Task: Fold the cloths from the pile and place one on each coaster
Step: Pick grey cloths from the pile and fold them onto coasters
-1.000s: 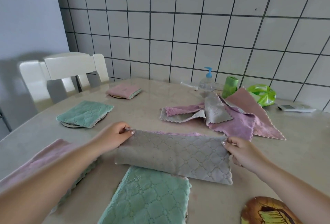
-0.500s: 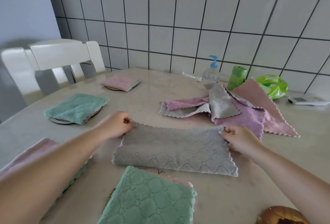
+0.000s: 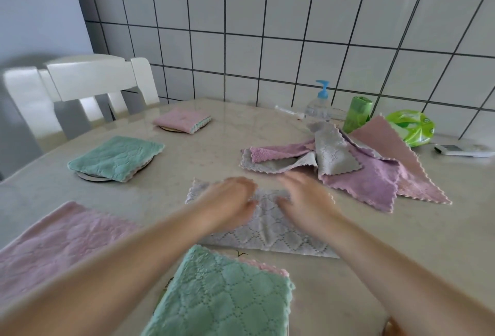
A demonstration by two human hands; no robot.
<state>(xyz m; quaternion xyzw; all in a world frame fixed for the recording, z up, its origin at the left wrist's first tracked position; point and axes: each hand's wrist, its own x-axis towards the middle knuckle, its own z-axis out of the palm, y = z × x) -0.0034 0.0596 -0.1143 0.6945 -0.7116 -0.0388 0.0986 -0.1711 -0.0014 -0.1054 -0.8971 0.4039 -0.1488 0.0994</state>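
Observation:
A grey quilted cloth (image 3: pixel 267 236), folded into a long strip, lies flat on the table in front of me. Both hands are over its middle, blurred by motion. My left hand (image 3: pixel 230 201) and my right hand (image 3: pixel 302 201) lie palm down on it with fingers stretched out, close together. The pile (image 3: pixel 361 180) of loose purple, grey and pink cloths sits just behind my right hand. Folded cloths lie on coasters: a green one (image 3: pixel 115 157), a pink one (image 3: pixel 182 119) farther back, and a green one (image 3: pixel 222 295) nearest me. A pink cloth (image 3: pixel 61 241) lies at the left.
A white chair (image 3: pixel 88 81) stands at the table's far left. Along the tiled wall are a pump bottle (image 3: pixel 318 105), a green roll (image 3: pixel 357 114), a green packet (image 3: pixel 409 126) and a remote (image 3: pixel 463 150). A brown coaster's edge (image 3: pixel 388 327) shows at bottom right.
Both hands let go of the grey cloth's two far corners and slid inward to its middle. The cloth now lies flat on the table.

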